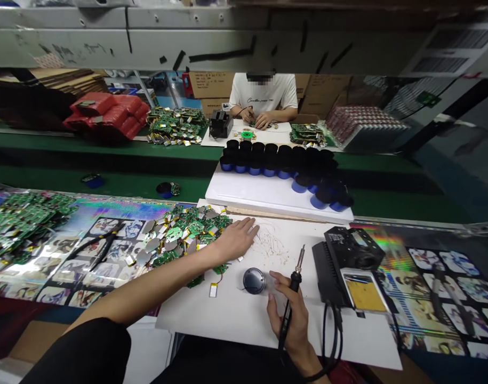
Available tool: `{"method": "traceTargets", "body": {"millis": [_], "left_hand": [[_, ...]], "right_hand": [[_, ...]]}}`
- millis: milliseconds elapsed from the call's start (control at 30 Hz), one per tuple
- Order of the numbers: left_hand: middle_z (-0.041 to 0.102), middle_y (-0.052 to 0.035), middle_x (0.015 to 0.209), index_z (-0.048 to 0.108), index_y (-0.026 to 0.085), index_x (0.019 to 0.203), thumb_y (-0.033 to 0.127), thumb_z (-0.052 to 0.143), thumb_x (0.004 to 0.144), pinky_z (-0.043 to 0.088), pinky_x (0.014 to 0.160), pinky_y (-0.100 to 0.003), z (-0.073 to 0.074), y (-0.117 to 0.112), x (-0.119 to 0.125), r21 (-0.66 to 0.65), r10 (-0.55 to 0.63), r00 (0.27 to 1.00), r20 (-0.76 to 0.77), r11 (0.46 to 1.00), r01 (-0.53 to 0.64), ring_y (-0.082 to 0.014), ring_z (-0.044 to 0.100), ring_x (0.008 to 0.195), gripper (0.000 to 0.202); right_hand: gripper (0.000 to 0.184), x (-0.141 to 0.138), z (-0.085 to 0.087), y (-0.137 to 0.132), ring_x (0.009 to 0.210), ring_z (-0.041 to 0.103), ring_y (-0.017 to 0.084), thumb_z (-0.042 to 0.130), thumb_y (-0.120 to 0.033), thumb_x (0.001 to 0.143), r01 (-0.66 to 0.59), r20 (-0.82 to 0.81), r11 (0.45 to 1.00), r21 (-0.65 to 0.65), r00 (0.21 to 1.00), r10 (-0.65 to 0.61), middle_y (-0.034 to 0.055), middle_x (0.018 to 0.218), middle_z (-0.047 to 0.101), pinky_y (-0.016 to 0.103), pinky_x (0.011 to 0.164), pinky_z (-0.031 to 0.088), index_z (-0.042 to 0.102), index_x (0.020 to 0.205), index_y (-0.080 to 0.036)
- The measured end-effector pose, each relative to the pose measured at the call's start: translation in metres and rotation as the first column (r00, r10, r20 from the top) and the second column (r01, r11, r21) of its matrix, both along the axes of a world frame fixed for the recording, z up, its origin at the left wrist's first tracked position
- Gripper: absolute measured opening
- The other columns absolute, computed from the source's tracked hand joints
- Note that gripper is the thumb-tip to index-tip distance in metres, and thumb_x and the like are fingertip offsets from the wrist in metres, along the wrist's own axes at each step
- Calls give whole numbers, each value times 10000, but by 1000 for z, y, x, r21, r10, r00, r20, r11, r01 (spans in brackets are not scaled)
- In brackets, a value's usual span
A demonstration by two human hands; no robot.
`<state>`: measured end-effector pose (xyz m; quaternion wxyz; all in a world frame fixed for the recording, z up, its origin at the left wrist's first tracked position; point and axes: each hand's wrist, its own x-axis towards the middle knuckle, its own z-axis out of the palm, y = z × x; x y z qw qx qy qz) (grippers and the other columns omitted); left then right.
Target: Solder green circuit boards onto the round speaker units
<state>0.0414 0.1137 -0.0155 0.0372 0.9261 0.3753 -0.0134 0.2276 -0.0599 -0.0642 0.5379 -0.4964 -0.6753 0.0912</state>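
My right hand [295, 314] is closed round the handle of a soldering iron [295, 278], its bare metal tip pointing up and away. Just left of those fingers, a round part with a shiny dark top [254, 280] stands on the white board [236, 317]. My left hand [239, 238] reaches forward with its fingers stretched out, palm down, and no object shows in it. It lies beside a heap of green circuit boards [183, 232] with small batteries. Thin wire scraps [272, 244] are scattered right of the left fingertips. A loose small battery [213, 289] lies nearer me.
The soldering station [327, 272] with a yellow sponge [362, 292] stands at right. Pliers [103, 246] lie at left near more circuit boards [23, 224]. Blue-and-black round parts [270, 160] line a raised white board [260, 192]. Opposite sits a co-worker [263, 98]; a shelf beam [212, 40] crosses overhead.
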Motion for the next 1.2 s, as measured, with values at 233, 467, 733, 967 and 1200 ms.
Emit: {"method": "traceTargets", "body": {"millis": [233, 467, 733, 967, 1200], "left_hand": [[649, -214, 1457, 672, 135, 1312, 233, 576, 1046, 568, 1010, -478, 13, -30, 2, -23, -94, 996, 8, 995, 94, -348, 669, 1252, 300], [669, -136, 1446, 763, 213, 1145, 185, 584, 1022, 582, 1004, -416, 28, -28, 0, -115, -163, 978, 129, 977, 178, -298, 709, 1194, 220], [684, -127, 1392, 693, 202, 1284, 419, 623, 1010, 495, 1158, -430, 93, 96, -28, -16, 153, 914, 377, 987, -159, -318, 630, 1329, 357], [364, -195, 1707, 431, 226, 1628, 635, 839, 780, 354, 1255, -589, 87, 223, -49, 5, 337, 919, 206, 938, -345, -480, 330, 1567, 1026], [456, -169, 1609, 546, 225, 1507, 636, 808, 818, 416, 1211, -549, 57, 245, -40, 102, 264, 944, 199, 952, -287, -432, 407, 1484, 844]], "right_hand": [[397, 0, 3, 3, 1056, 805, 338, 656, -57, 876, 13, -28, 1000, 18, 1000, -12, 135, 1198, 795, 559, 852, 720, 644, 1223, -249], [388, -1, -1, 4, 1016, 814, 356, 651, -78, 871, 42, -35, 998, 40, 999, -41, 127, 1179, 809, 564, 798, 727, 647, 1205, -277], [402, 3, -13, 2, 1025, 809, 356, 659, -77, 861, 55, -23, 998, 29, 998, -54, 136, 1188, 810, 583, 831, 714, 643, 1212, -271], [357, -1, -16, 1, 1013, 811, 371, 639, -87, 874, 86, -35, 996, 30, 996, -85, 147, 1152, 823, 585, 773, 714, 655, 1182, -268], [244, -9, -22, 3, 1028, 809, 301, 619, -78, 933, 165, -51, 986, 30, 985, -163, 118, 1110, 833, 477, 828, 707, 676, 1115, -231]]}}
